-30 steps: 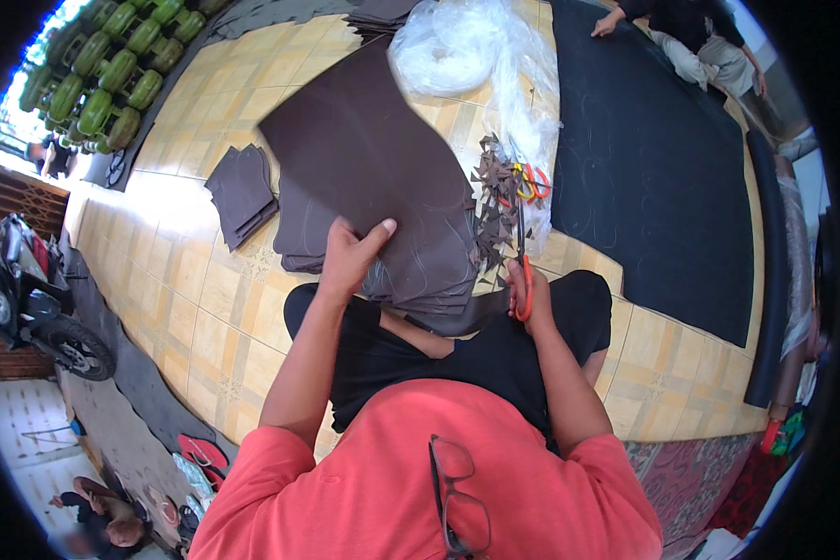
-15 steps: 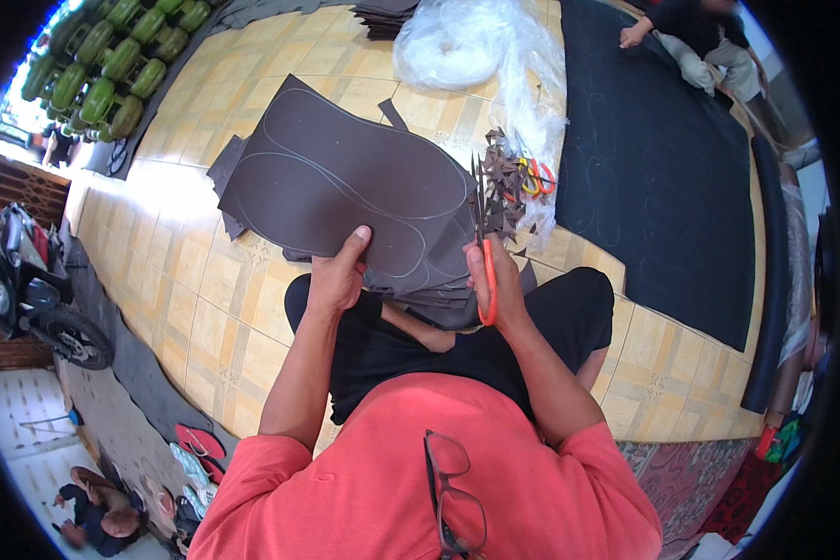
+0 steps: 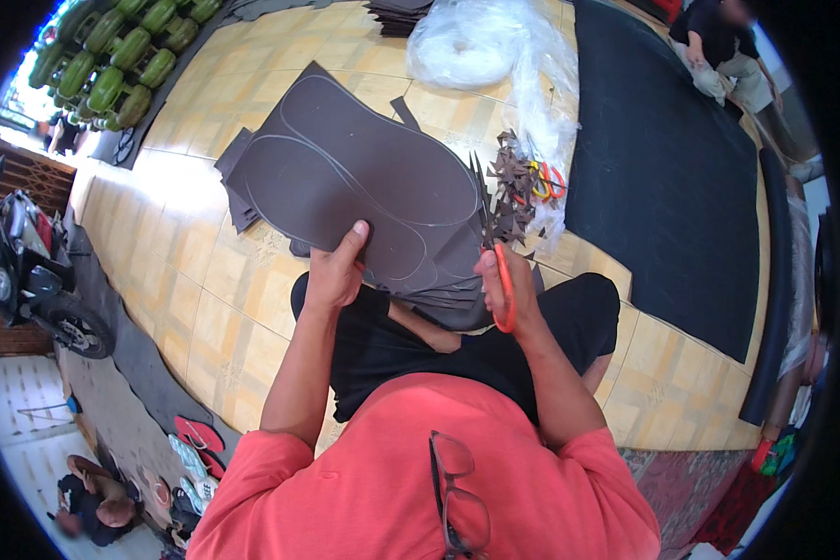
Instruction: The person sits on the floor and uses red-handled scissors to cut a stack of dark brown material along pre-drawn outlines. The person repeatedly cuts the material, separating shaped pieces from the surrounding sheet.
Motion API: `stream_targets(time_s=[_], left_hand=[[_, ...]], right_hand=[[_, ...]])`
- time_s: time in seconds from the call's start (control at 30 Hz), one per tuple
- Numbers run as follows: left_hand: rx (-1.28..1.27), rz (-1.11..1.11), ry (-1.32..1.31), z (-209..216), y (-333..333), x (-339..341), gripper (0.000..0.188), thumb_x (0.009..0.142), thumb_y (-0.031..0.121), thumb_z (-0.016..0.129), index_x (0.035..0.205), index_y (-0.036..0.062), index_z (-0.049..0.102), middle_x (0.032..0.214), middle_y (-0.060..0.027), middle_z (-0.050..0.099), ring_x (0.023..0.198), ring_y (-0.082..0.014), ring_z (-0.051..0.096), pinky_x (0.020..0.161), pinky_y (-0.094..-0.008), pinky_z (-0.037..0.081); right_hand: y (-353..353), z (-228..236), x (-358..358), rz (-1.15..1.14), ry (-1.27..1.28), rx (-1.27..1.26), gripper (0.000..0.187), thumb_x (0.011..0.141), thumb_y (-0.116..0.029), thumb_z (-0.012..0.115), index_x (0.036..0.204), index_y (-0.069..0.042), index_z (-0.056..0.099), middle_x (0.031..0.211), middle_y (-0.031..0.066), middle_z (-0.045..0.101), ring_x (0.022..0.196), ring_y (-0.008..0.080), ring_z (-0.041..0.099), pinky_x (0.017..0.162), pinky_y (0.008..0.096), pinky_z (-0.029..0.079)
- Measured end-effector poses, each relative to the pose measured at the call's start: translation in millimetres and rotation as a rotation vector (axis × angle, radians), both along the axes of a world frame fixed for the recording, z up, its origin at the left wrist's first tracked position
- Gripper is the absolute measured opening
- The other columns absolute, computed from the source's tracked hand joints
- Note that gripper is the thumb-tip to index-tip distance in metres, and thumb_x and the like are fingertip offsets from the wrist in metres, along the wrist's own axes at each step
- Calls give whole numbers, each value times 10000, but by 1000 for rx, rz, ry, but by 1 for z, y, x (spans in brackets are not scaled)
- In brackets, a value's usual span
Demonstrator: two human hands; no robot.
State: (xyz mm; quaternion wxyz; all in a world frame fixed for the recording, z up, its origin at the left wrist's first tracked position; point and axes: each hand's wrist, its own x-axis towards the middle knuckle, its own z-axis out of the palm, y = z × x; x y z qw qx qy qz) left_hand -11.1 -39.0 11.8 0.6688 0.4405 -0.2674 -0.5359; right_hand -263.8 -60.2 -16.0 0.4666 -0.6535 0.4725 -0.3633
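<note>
My left hand (image 3: 338, 273) pinches the near edge of a dark brown sheet (image 3: 397, 154), thumb on top. Thin pale lines on the sheet trace long, rounded shoe-sole outlines. My right hand (image 3: 518, 291) grips scissors with orange handles (image 3: 505, 280). Their blades point away from me, slightly apart, beside the right edge of the sheet. Whether they touch it I cannot tell. More brown pieces (image 3: 443, 301) lie stacked under the sheet, in front of my crossed legs.
Brown offcuts (image 3: 511, 187) are heaped right of the blades, beside yellow-and-red-handled scissors (image 3: 543, 179). Clear plastic wrap (image 3: 471, 47) lies beyond. A large black sheet (image 3: 663, 187) covers floor at right, with a person (image 3: 719, 56) sitting past it. A motorcycle (image 3: 42, 289) stands at left.
My right hand and the scissors have shifted slightly right and nearer me, and the handle has tilted. My left hand keeps its hold on the sheet. The seated person's arm has moved.
</note>
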Motion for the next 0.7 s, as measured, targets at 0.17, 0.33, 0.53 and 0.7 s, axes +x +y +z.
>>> stream_targets(time_s=[0.17, 0.33, 0.53, 0.7], left_hand=[[-24, 83, 9, 6, -6, 14, 437, 899, 64, 662, 1299, 8, 497, 1207, -107, 583, 1123, -224, 570, 947, -361, 482], [135, -101, -82, 12, 3, 29, 513, 855, 69, 686, 1321, -11, 487, 1223, -113, 587, 1144, -234, 562, 984, -376, 452], [318, -296, -160, 15, 25, 24, 608, 794, 65, 733, 1343, -16, 484, 1239, -99, 591, 1166, -222, 544, 1028, -358, 403], [337, -342, -221, 17, 29, 19, 694, 719, 94, 778, 1344, -16, 498, 1229, -113, 609, 1156, -247, 557, 1031, -365, 392]], right_hand=[[11, 3, -2, 46, -22, 263, 447, 1015, -389, 464, 793, -11, 553, 581, 58, 510, 519, 163, 525, 499, 305, 416], [8, -8, -1, -49, -108, 195, 431, 1021, -402, 452, 888, -7, 559, 602, 24, 511, 493, 113, 512, 460, 251, 408], [-10, 3, 5, -83, -3, -92, 292, 986, -285, 543, 919, -1, 544, 748, 161, 584, 679, 301, 610, 644, 389, 474], [-13, 9, 3, -82, -8, -79, 266, 976, -256, 545, 957, 8, 534, 804, 196, 605, 760, 372, 619, 687, 410, 477]])
